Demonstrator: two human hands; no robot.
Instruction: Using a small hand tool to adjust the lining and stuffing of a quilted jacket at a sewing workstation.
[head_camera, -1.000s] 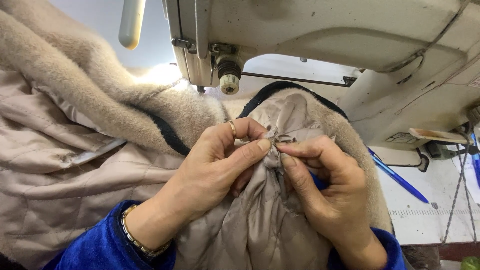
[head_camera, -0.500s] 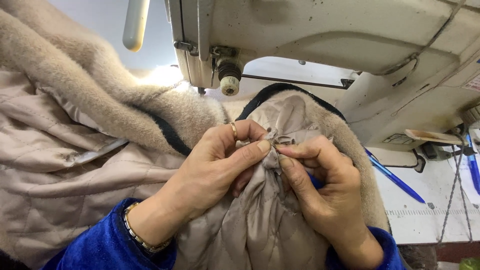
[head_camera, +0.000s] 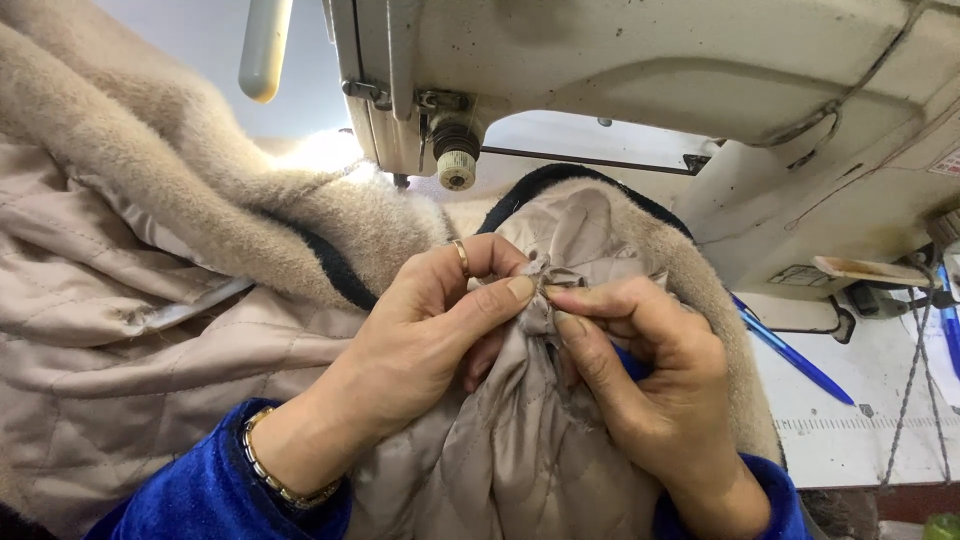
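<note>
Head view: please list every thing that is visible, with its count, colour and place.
sewing machine: one, cream, top, above the hands
knob: one, cream, under the machine head
handle: one, cream, top left
lining: one, beige quilted, left and centre, bunched between the fingers
fleece: one, tan with a dark edge, from upper left across to the right
pen: one, blue, on the table at right
table: one, white with a ruler strip, lower right
ring: one, gold, on the left hand
bracelet: one, gold, left wrist
sleeves: two, blue, bottom
left hand: pinching the lining
right hand: pinching the lining
</note>
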